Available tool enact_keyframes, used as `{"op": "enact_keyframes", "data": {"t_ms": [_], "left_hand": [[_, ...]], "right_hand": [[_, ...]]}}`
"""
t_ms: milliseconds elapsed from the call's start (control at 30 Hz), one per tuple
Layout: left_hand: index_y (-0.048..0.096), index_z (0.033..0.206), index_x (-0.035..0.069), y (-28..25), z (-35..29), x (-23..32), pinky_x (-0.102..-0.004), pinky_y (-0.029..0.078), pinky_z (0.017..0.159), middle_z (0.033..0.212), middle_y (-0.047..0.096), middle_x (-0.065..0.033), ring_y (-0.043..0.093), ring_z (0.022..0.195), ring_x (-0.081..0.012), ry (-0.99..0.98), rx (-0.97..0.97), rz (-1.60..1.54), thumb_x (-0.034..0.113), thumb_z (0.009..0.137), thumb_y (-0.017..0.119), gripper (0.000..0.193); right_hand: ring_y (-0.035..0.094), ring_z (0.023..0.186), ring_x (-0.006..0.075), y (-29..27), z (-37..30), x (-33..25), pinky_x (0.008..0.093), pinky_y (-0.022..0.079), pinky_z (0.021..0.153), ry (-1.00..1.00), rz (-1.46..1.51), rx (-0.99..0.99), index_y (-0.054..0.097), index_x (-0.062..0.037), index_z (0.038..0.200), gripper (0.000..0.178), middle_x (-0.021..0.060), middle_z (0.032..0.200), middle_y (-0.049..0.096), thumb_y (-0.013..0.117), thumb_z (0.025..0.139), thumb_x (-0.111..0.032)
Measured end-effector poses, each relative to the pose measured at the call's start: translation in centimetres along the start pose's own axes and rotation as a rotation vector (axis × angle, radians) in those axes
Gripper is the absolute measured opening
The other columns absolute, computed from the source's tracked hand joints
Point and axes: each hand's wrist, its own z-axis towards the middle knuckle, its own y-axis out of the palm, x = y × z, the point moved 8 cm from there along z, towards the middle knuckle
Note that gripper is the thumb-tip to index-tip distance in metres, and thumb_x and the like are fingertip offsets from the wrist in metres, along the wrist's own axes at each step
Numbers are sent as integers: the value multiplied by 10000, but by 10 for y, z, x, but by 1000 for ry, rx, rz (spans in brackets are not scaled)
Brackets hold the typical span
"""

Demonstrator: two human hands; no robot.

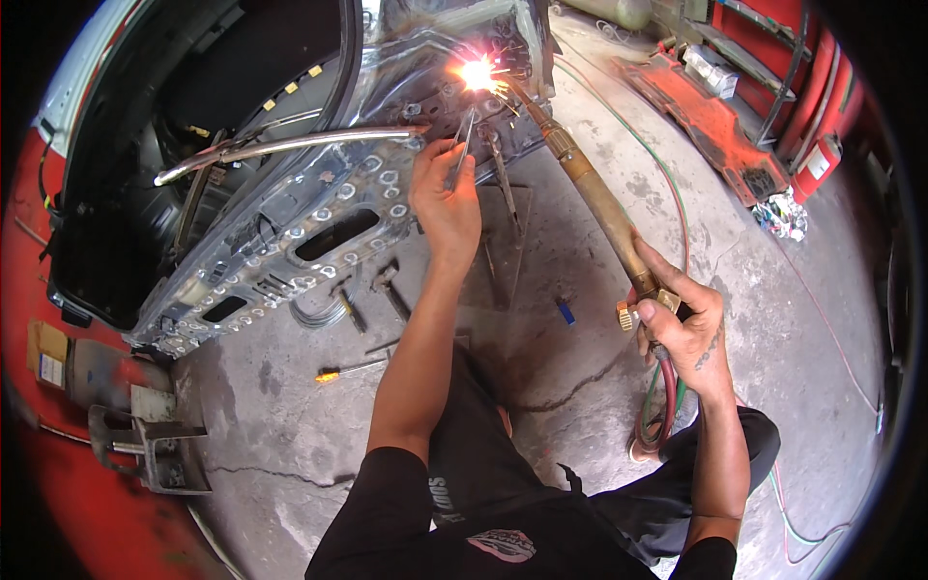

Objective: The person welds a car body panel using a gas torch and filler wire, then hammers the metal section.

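My right hand (686,319) is wrapped round the valve end of a long brass gas torch (590,188). Its tip points up and left at the car body's metal panel (416,72), where a bright flame (477,74) throws sparks. In my left hand (447,198), a thin silvery metal rod (464,145) is pinched between the fingers, its upper end just below the glow. Glare hides the spot being heated. Beside that hand, a curved metal strip (290,145) stretches across the body's opening. Red and green hoses (669,391) hang from the torch.
Hammers (389,290), coiled wire (319,314), a yellow-handled screwdriver (333,376) and a small blue object (565,311) lie on the cracked concrete floor. A metal bracket (159,449) stands lower left. At right are a red fire extinguisher (818,166) and a trailing hose (667,184).
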Motion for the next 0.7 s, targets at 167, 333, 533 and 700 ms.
{"op": "enact_keyframes", "data": {"t_ms": [167, 333, 533, 700], "left_hand": [[738, 1008, -8, -2, 1, 0, -328, 520, 893, 1124, 706, -118, 657, 1056, -237, 10, 10, -15, -52, 872, 726, 144], [740, 1013, -7, 0, 1, 2, -333, 518, 899, 1122, 706, -120, 656, 1060, -243, 7, -3, -1, -51, 869, 728, 151], [741, 1011, -9, 0, 1, 1, -327, 517, 895, 1129, 703, -120, 652, 1059, -237, -12, -5, -14, -46, 876, 725, 141], [737, 1012, -18, 1, 2, 0, -330, 514, 904, 1129, 702, -121, 649, 1061, -235, -10, -4, 0, -37, 874, 734, 139]], "right_hand": [[586, 626, 88, 0, 0, 1, 257, 492, 609, 22, 20, -1, 597, -30, 1445, 574, 41, 891, 684, 752, 907, -154], [588, 630, 86, 0, 0, 1, 258, 493, 602, 23, 4, -7, 596, -37, 1448, 570, 40, 887, 682, 743, 907, -141], [586, 638, 85, 1, 0, 0, 259, 492, 609, 16, 23, -12, 593, -35, 1450, 569, 41, 903, 683, 737, 908, -130], [585, 632, 84, 1, 0, -1, 258, 491, 607, -1, 8, -8, 594, -31, 1448, 567, 35, 904, 682, 739, 910, -135]]}}
